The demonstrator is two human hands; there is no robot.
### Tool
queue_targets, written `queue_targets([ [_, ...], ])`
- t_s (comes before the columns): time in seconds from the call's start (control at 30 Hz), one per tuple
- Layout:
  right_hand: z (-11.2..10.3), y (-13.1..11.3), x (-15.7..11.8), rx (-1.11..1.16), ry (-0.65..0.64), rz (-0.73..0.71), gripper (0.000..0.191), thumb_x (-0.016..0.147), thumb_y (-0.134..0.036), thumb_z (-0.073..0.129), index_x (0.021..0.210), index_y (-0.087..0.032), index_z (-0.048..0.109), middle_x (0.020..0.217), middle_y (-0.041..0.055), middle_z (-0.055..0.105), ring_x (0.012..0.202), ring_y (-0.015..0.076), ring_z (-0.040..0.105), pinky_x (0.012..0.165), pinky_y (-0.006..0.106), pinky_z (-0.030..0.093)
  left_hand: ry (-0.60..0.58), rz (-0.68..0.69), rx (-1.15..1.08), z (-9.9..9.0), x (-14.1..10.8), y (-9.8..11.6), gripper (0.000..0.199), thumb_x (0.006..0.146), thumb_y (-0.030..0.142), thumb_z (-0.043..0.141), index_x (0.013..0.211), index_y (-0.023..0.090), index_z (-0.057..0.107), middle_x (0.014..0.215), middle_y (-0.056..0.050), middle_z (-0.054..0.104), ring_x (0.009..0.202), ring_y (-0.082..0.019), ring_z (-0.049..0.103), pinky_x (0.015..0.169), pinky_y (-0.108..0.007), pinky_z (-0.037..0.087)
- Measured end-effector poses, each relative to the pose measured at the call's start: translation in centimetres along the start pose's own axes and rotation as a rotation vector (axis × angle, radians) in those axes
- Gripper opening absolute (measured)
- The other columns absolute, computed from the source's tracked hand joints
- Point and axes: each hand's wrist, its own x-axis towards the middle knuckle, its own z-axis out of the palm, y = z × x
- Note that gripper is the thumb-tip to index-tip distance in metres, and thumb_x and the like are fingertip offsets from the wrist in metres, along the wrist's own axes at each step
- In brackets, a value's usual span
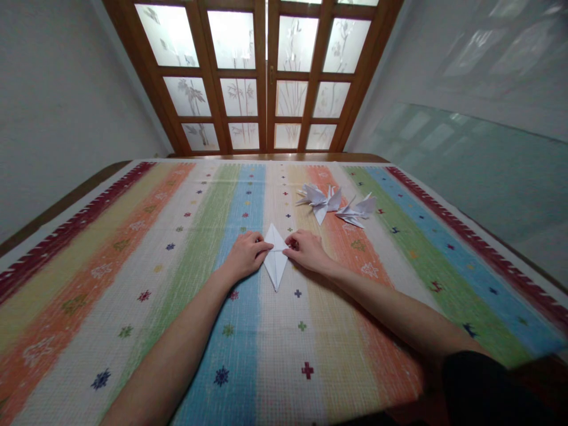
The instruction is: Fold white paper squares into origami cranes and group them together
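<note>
A white paper folded into a long diamond lies on the striped tablecloth, with its points toward and away from me. A crease runs down its middle and another line crosses it. My left hand pinches the diamond's left corner between thumb and fingers. At the right corner, my right hand has its fingers curled together on the paper's edge. Beyond my right hand sit several folded white paper cranes, grouped close together, with one crane at their right side.
The striped tablecloth covers a wooden table, whose edge shows at the far side. Behind it stand wooden doors with frosted panes. A glass panel leans along the right wall.
</note>
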Motion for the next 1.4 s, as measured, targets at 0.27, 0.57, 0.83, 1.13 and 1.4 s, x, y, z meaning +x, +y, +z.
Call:
queue_targets([
  [0.27, 0.6, -0.1, 1.0, 0.082, -0.035, 0.017, 0.005, 0.073, -0.013, 0.065, 0.072, -0.018, 0.065, 0.073, 0.0016, 0.066, 0.071, 0.0164, 0.056, 0.066, 0.028, 0.033, 0.114, -0.172, -0.057, -0.1, 0.1, -0.3, 0.038, 0.079, 0.03, 0.066, 0.115, 0.019, 0.06, 0.093, -0.006, 0.063, 0.091, -0.024, 0.057, 0.082, -0.038, 0.044],
  [0.57, 1.5, 0.3, 1.2, 0.607, -0.045, -0.058, 0.007, 0.074, -0.013, 0.06, 0.071, -0.018, 0.058, 0.081, 0.002, 0.066, 0.074, 0.0143, 0.059, 0.072, 0.028, 0.045, 0.118, -0.222, -0.144, -0.4, 0.3, -0.1, 0.035, 0.078, 0.037, 0.068, 0.108, 0.018, 0.067, 0.094, -0.008, 0.067, 0.091, -0.025, 0.058, 0.081, -0.039, 0.044],
  [0.83, 1.1, 0.2, 1.2, 0.934, 0.035, -0.033, 0.015, 0.066, -0.019, 0.069, 0.075, -0.019, 0.057, 0.103, 0.0056, 0.066, 0.087, 0.0158, 0.062, 0.077, 0.03, 0.05, 0.181, -0.379, -0.872, -0.1, 0.7, 0.0, 0.046, 0.071, 0.034, 0.071, 0.112, 0.014, 0.067, 0.088, -0.006, 0.072, 0.074, -0.017, 0.063, 0.069, -0.031, 0.048],
  [1.13, -0.2, 0.6, 1.2, 0.838, 0.15, -0.271, 0.007, 0.076, -0.026, 0.066, 0.078, -0.02, 0.071, 0.072, 0.0011, 0.067, 0.061, 0.013, 0.058, 0.056, 0.026, 0.046, 0.52, -0.255, -0.758, -1.3, 1.2, 1.5, 0.003, 0.071, 0.022, 0.071, 0.072, 0.02, 0.073, 0.074, -0.002, 0.069, 0.07, -0.015, 0.061, 0.07, -0.029, 0.047],
  [1.4, -0.8, 2.5, 1.3, 0.28, 0.385, -0.713, 0.016, 0.082, -0.011, 0.064, 0.082, -0.023, 0.074, 0.087, 0.0045, 0.071, 0.083, 0.017, 0.062, 0.076, 0.033, 0.049, 0.566, -0.035, -0.35, -0.9, 0.6, 1.0, 0.016, 0.078, 0.011, 0.063, 0.076, 0.022, 0.074, 0.084, -0.003, 0.065, 0.081, -0.017, 0.058, 0.077, -0.034, 0.048],
])
